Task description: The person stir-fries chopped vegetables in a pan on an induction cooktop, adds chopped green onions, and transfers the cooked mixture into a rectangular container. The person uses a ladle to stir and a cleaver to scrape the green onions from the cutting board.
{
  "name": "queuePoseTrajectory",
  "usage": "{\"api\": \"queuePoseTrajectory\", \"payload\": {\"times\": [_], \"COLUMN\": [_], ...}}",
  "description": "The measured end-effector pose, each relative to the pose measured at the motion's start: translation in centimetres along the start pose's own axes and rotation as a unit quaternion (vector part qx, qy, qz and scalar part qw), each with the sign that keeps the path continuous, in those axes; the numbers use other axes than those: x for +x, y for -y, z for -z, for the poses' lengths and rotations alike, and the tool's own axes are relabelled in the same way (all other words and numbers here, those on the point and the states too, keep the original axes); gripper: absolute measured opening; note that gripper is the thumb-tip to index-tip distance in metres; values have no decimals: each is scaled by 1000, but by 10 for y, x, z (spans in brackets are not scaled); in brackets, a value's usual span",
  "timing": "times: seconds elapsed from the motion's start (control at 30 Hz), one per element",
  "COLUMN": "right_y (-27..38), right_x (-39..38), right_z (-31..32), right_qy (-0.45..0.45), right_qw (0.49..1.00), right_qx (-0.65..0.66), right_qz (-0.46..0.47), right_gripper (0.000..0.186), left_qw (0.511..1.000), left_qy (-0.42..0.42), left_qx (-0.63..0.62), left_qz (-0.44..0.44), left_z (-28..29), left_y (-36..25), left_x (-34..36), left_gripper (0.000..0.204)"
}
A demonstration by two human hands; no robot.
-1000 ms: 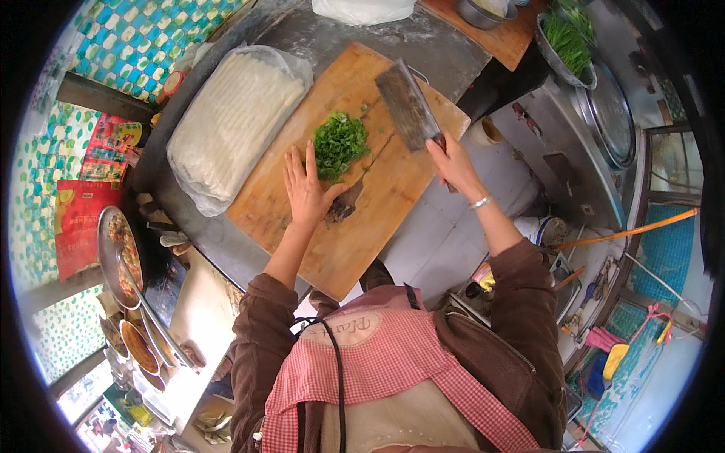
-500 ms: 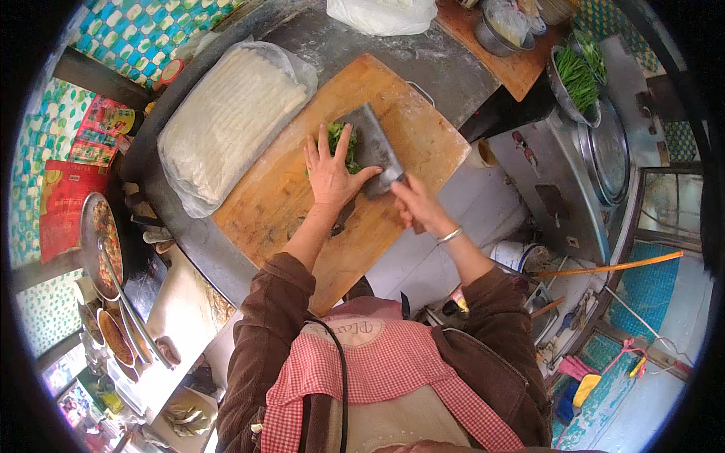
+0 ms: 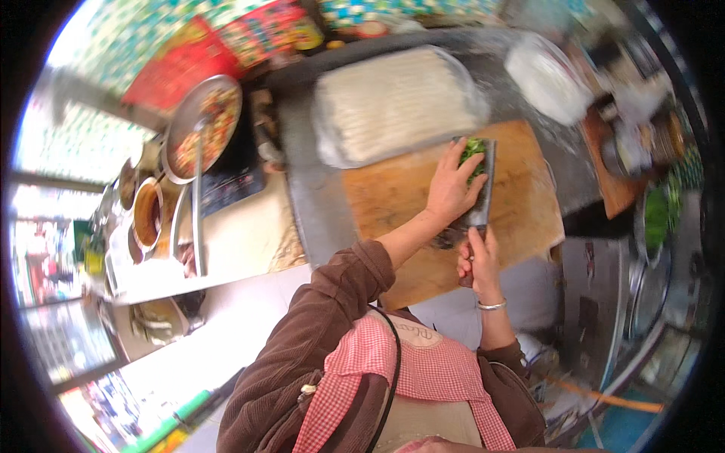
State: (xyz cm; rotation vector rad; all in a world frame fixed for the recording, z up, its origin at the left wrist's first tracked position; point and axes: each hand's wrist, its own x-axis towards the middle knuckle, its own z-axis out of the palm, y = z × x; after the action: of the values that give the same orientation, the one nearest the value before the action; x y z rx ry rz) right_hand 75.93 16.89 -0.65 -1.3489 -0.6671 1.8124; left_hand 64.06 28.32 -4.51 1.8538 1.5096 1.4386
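- Grey worktop stretches ahead of you, carrying everything you are working on.
- The wooden cutting board lies on it at a slant, its near edge toward your apron.
- A plastic-wrapped slab of white strips sits just beyond the board, to the left of the greens.
- Off to your left, a round pan of diced food holds a long-handled ladle.
- The cleaver points away from you, its blade beside your left fingers; its exact tilt is hard to tell.
- Your left hand is unclosed, fingers spread over the greens.
- Your right hand is wrapped around the cleaver's handle.
- The chopped greens lie on the board, partly under your left fingers, left of the blade and beyond your right-hand grip.
- A silver bracelet rings your right wrist.
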Motion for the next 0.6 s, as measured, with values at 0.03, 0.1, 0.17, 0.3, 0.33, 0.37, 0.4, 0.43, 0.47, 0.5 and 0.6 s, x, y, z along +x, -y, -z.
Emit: {"api": "queuePoseTrajectory", "payload": {"times": [0.03,0.1,0.17,0.3,0.33,0.37,0.4,0.43,0.47,0.5,0.6], "right_y": [9,27,39,43,47,42,33,26,20,19,-4], "right_x": [2,8,23,50,53,60,70,77,81,83,99], "right_z": [-22,-71,-133,-261,-296,-326,-355,-382,-410,-434,-491], "right_qy": [21,42,89,209,230,251,273,292,312,307,314], "right_qw": [1000,998,995,973,967,961,953,947,940,938,936], "right_qx": [-12,-33,-47,-90,-101,-108,-114,-117,-120,-153,-152], "right_qz": [12,23,29,38,39,51,60,63,64,59,48], "right_gripper": [16,16,17,21,21,22,23,24,25,22,21], "left_qw": [1000,996,990,965,964,960,953,951,948,945,937], "left_qy": [-27,-76,-124,-216,-224,-235,-253,-258,-264,-271,-284], "left_qx": [9,31,54,147,141,153,163,172,181,185,193], "left_qz": [-9,-25,-39,-35,-30,-24,-25,-18,-10,14,68], "left_z": [26,79,148,286,320,352,380,408,434,454,506], "left_y": [4,23,38,88,98,113,131,149,163,176,221], "left_x": [12,37,62,92,98,100,104,104,103,102,97], "left_gripper": [41,42,41,38,37,36,35,35,34,33,33]}}
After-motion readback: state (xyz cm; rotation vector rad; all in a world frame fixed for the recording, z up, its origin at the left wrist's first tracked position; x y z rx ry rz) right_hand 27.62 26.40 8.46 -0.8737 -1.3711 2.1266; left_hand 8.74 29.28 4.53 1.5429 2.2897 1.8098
